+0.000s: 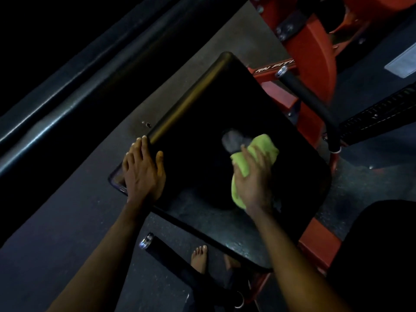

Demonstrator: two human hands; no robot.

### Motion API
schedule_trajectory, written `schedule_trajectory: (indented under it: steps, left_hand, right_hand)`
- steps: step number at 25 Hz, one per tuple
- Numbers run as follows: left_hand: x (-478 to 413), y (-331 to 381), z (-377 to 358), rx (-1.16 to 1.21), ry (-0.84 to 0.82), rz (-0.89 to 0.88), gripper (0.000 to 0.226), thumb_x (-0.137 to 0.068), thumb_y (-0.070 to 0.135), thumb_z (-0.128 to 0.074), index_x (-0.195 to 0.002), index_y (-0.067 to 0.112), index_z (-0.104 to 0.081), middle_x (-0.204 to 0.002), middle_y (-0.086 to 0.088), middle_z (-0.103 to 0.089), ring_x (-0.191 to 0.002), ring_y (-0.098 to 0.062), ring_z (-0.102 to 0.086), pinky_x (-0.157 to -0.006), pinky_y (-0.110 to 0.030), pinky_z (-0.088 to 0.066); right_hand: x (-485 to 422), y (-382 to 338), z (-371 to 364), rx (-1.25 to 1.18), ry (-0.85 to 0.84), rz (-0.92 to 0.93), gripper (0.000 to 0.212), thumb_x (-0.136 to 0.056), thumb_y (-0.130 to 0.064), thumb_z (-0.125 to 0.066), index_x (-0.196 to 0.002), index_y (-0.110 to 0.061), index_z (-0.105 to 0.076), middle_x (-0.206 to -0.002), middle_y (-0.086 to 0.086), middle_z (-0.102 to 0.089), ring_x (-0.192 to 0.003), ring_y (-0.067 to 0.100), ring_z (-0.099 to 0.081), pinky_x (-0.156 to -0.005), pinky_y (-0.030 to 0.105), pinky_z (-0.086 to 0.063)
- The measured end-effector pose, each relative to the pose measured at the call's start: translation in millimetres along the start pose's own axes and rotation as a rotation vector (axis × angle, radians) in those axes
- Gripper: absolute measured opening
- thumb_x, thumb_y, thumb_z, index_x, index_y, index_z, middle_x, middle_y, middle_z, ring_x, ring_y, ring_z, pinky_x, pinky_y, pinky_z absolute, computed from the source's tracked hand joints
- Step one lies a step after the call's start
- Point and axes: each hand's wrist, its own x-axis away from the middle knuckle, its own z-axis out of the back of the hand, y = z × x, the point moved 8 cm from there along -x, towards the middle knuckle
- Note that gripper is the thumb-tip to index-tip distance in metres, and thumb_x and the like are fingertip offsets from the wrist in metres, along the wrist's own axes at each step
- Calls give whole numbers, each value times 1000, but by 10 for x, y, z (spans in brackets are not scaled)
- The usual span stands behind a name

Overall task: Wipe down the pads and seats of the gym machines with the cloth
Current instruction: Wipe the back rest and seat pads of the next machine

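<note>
While the left hand lies spread on the seat pad, the right hand grips the cloth.
Cloth bunched mid-seat; the seat pad's length runs ahead of both hands, right hand nearer.

- cloth: lower half hidden under right hand; grey blur at its 10 o'clock, unidentifiable.
- frame lettering: only "RN FIT" legible, rest hidden by seat and handle.
- second foot: 6 o'clock, mostly hidden beneath seat.
- left forearm, right forearm: cut off at bottom edge.
</note>
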Motion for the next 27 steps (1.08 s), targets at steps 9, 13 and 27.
schedule_trajectory:
  steps: [9,13,27]
  left_hand:
    - [-488,611,2,149,13,-107,51,-106,27,-38,-153,7,-32,-161,-13,-30,-150,-28,-23,-123,-40,-14]
    - [-962,1040,-183,68,-47,-200,52,-107,33,-33,-153,9,-32,-156,-15,-37,-144,-31,-34,-119,-42,-24]
    - [-919,1108,-263,-77,0,-152,54,-105,34,-30,-153,7,-32,-156,-17,-37,-142,-33,-35,-119,-43,-27]
  right_hand:
    - [56,-740,-279,194,-234,393,56,-95,-46,-59,-149,-37,-47,-159,-13,-38,-155,19,-18,-114,53,-30]
    - [-478,-274,-65,168,-64,144,55,-93,-50,-57,-146,-37,-52,-156,-7,-45,-150,22,-30,-110,55,-37]
    - [-2197,-959,-250,243,-197,271,49,-97,-51,-52,-142,-33,-55,-157,-5,-41,-149,21,-30,-116,37,-18]
